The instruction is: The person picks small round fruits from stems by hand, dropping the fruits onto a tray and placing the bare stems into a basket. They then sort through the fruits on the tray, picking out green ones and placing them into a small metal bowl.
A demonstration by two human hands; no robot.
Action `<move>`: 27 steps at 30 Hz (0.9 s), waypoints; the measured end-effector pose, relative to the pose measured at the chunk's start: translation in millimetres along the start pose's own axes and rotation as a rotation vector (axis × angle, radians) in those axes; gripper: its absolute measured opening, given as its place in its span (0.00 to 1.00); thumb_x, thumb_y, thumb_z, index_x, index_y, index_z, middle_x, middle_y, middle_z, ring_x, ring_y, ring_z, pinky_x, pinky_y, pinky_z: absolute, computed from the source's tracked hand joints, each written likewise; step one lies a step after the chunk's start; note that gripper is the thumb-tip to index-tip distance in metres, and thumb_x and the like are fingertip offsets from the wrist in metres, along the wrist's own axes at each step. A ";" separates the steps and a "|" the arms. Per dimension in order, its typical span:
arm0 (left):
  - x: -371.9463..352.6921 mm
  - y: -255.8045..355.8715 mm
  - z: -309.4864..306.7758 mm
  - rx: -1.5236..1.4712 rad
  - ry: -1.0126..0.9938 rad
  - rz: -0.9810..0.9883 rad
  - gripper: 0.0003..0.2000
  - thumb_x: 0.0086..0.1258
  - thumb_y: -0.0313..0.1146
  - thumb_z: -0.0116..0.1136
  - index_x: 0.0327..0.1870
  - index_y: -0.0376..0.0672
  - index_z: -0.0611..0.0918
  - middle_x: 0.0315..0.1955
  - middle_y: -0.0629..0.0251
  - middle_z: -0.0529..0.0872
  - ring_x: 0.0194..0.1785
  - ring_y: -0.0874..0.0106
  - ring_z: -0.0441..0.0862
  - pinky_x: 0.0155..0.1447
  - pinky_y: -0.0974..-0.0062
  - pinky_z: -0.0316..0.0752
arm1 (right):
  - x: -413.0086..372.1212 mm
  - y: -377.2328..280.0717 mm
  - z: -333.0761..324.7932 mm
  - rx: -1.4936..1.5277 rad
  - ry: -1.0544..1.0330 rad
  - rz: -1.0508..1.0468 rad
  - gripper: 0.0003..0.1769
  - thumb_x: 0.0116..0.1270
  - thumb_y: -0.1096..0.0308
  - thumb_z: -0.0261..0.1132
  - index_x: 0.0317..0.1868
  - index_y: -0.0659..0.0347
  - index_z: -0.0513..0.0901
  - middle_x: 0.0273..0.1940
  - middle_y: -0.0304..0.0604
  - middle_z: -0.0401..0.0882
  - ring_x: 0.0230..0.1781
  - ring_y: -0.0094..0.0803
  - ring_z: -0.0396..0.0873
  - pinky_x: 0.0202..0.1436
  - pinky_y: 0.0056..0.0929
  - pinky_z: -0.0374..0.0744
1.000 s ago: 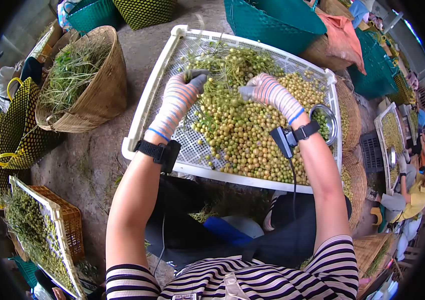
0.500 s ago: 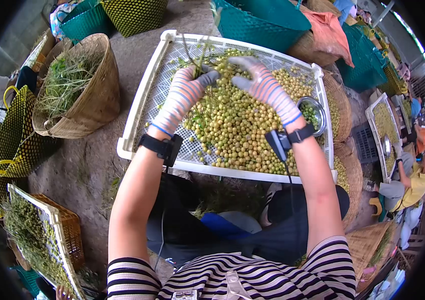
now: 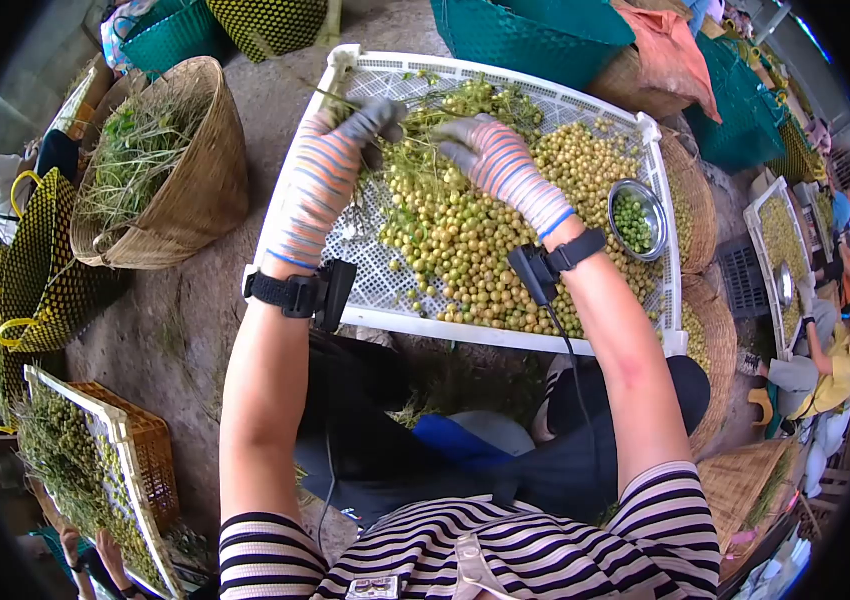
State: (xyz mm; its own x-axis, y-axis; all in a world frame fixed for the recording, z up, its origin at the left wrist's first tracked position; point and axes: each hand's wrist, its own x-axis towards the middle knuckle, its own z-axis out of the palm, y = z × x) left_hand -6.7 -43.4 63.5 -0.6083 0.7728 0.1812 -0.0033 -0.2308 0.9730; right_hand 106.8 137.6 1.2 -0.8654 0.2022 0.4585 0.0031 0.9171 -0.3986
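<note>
Both my hands wear striped gloves with grey fingertips and work over a white mesh tray of round yellow-green fruits. My left hand is closed on thin green stems at the tray's upper left; their far ends are blurred. Close to it on the right, my right hand has its fingers curled together on the leafy sprigs of the same bunch. Its fingertips are partly hidden among the greenery. A metal bowl with green fruits stands in the tray on the right.
A wicker basket of cut stems stands at left, near yellow-black woven baskets. Another tray of fruits and stems lies lower left, with someone's hands by it. A teal basket stands beyond; a person in yellow sits at right.
My right hand has closed from spread fingers and moved slightly left and down onto the sprigs. My left hand has shifted left and up with the stems. The view has shifted slightly.
</note>
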 end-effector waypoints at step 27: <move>14.9 -25.3 -34.3 -0.074 0.390 -0.020 0.11 0.57 0.38 0.62 0.27 0.39 0.80 0.19 0.69 0.79 0.19 0.78 0.70 0.28 0.80 0.64 | 21.6 29.7 16.2 -0.379 -0.210 0.274 0.11 0.58 0.61 0.58 0.39 0.48 0.82 0.43 0.44 0.77 0.48 0.42 0.74 0.49 0.42 0.73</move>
State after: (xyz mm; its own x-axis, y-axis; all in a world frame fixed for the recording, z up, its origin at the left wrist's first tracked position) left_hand -42.9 -46.4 36.6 -0.8635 0.4980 0.0803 -0.0670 -0.2709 0.9603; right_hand 80.1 163.7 -13.6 -0.8891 0.4152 0.1926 0.3920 0.9080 -0.1478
